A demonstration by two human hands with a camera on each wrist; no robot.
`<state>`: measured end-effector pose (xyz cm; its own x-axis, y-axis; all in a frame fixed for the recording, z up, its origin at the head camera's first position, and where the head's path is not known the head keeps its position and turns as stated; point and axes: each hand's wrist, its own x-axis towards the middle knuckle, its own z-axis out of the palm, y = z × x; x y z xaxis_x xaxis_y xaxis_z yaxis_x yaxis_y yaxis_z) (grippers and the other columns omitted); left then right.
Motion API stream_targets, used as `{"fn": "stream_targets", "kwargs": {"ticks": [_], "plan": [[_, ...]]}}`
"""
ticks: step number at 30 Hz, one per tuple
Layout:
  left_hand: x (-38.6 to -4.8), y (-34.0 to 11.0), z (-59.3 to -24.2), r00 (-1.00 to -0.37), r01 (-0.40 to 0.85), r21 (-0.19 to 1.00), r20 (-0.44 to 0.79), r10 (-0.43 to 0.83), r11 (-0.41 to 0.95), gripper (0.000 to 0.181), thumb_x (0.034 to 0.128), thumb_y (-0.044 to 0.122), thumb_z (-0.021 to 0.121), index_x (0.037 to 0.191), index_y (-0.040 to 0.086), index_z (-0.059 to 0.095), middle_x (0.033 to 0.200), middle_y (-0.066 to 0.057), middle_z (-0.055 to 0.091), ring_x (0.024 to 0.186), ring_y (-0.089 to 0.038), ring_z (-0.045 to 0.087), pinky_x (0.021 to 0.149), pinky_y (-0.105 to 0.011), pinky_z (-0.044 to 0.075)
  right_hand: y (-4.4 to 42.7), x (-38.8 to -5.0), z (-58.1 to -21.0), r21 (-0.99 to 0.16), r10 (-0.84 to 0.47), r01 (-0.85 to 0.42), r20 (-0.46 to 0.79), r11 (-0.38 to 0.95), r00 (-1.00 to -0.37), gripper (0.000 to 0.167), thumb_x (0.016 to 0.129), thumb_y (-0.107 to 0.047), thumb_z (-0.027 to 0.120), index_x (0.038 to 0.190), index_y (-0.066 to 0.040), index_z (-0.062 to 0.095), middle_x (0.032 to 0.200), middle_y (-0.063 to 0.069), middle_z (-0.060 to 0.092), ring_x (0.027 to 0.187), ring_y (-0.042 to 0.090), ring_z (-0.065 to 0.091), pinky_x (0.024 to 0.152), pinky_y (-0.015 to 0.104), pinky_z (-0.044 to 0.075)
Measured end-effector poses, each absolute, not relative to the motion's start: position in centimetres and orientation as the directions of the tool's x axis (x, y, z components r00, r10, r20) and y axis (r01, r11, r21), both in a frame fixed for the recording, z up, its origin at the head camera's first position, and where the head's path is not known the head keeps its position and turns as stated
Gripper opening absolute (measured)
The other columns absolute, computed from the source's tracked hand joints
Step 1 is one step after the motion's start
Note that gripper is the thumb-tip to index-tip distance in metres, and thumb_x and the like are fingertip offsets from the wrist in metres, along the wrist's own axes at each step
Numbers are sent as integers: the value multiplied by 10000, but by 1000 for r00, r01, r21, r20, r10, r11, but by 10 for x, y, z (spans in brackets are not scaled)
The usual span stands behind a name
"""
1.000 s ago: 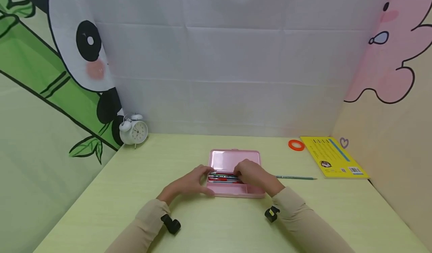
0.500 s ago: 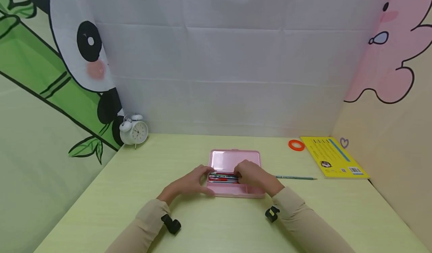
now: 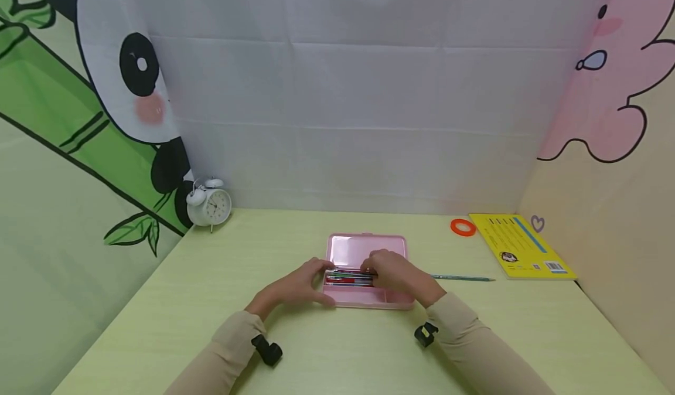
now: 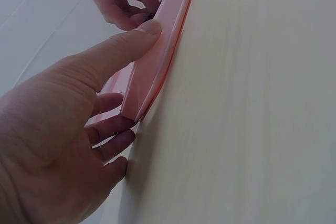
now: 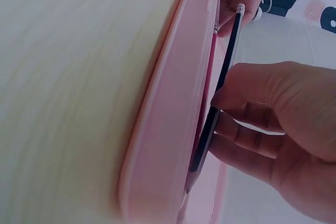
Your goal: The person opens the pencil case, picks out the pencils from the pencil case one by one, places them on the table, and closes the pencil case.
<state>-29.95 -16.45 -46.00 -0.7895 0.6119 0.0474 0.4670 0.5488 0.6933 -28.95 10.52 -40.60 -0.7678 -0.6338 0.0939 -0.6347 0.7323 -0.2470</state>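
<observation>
An open pink pencil case (image 3: 366,248) lies on the table with several pencils (image 3: 348,280) in its tray. My left hand (image 3: 295,283) grips the case's left end, thumb on the front wall (image 4: 152,72) and fingers around the end in the left wrist view. Over the tray, my right hand (image 3: 395,272) pinches a dark pencil (image 5: 227,61) between thumb and fingers; in the right wrist view it slants, its sharpened tip low inside the case. A red pencil (image 5: 207,85) lies beside it.
A green pencil (image 3: 464,278) lies on the table right of the case. Behind it are an orange ring (image 3: 463,227) and a yellow book (image 3: 519,245). A white alarm clock (image 3: 210,203) stands at the back left, near the wall.
My right hand's fingers have shifted slightly left over the pencils. The left hand and the case have stayed in place.
</observation>
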Motion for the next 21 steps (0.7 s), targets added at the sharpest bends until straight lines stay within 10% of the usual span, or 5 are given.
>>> {"fn": "stream_targets", "kwargs": {"ticks": [21], "plan": [[-299,-163,-460,-797,462,686,42,603,562,876,734,470,867,1420,89,477,1359,-33,463,1306,-220,405,1120,-455,320,135,-279,-394,-196,-571,-599,183,776,-800,86,825,-120,769,907,-140,754,776,-86,583,702,98,502,627,262,452]]}}
